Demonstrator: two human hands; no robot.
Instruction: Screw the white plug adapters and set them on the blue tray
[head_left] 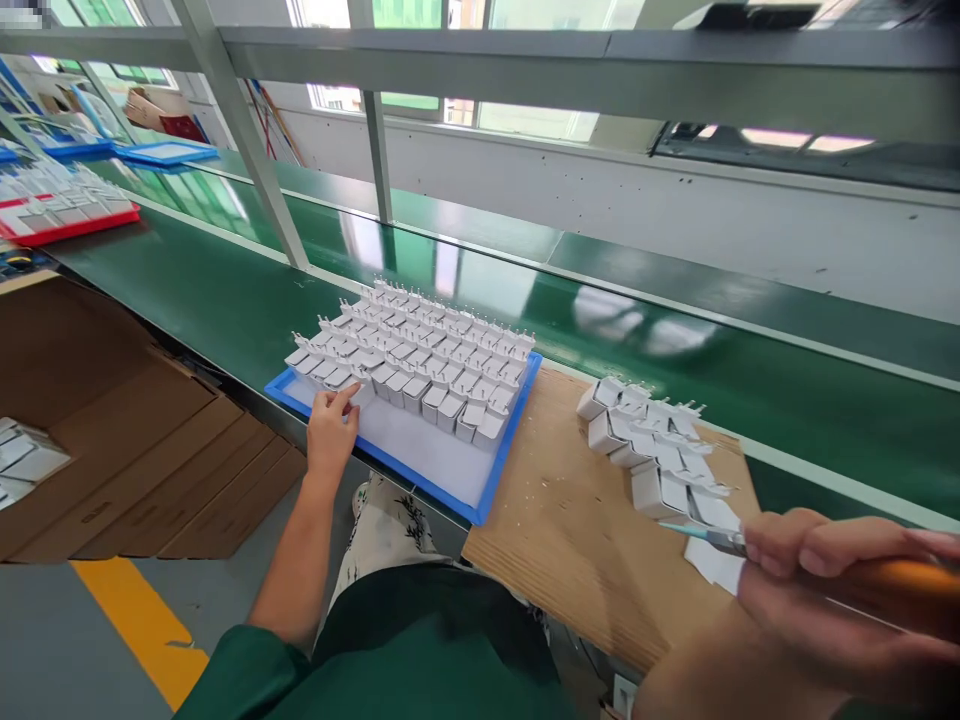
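My left hand (331, 428) rests on the near left part of a blue tray (496, 478). Its fingers pinch a white plug adapter (358, 384) at the front of the rows. Several rows of white adapters (420, 350) with upright prongs fill the far half of the tray. My right hand (817, 590) is closed around an orange-handled tool (892, 578). Its thin metal tip (709, 535) points left at a loose heap of white adapters (660, 450) on a wooden board (570, 530).
A green conveyor belt (225, 290) runs behind the tray, under a grey metal frame (240, 120). A red tray of white parts (67, 215) and blue trays (161, 152) sit far left. Flattened cardboard (142, 450) lies on the floor beside a yellow line (142, 625).
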